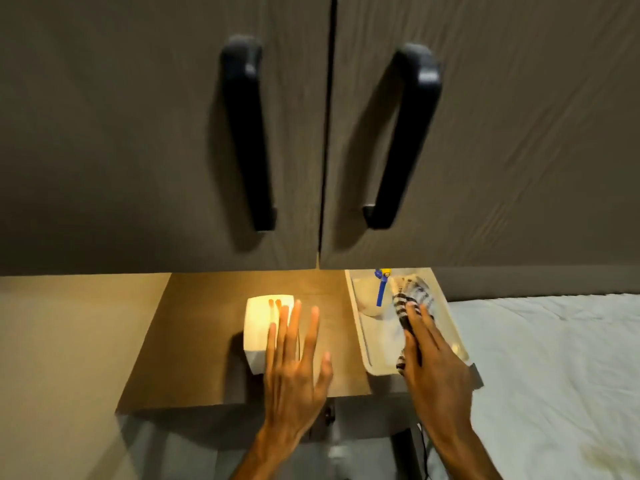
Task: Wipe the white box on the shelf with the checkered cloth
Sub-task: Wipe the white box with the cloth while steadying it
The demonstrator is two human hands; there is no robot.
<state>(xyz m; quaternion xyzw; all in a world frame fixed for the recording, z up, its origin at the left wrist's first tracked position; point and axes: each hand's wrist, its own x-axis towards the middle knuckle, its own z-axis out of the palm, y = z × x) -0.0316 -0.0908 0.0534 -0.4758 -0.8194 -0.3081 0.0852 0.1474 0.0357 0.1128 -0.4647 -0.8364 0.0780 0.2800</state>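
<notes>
- Left hand (294, 368) spread wide, fingers over the white box (265, 332) on the shelf (194, 334).
- Right hand (433, 355) grips the checkered cloth (410, 299), strung lengthwise away from us, in the tray (363, 337).

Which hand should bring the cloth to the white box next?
Right. The right hand already grips the checkered cloth in the tray. The left hand is open, fingers spread over the white box, probably best used to steady it.
</notes>
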